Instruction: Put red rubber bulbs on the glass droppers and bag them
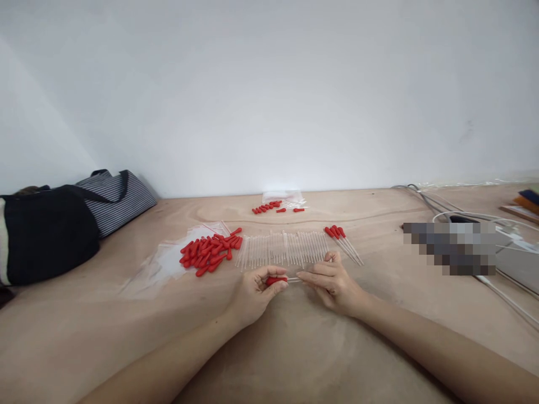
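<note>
My left hand (261,289) pinches a red rubber dropper bulb (277,280) between thumb and fingers, low over the table. From the bulb's right end a thin clear glass tube (293,279) runs across to my right hand (330,285), whose fingers are closed on it; how deep the tube sits in the bulb is hidden. Just beyond my hands lies a row of clear glass tubes (282,249), side by side. To its left is a heap of red bulbs (208,251). Several droppers with bulbs fitted (344,244) lie fanned out at the row's right end.
Clear plastic bags (151,272) lie beside and under the heap. Against the wall are more red bulbs (267,207) and another plastic bag (282,197). Black and striped fabric bags (50,235) stand at left. Cables (433,205) and a blurred-out object (452,247) occupy the right side.
</note>
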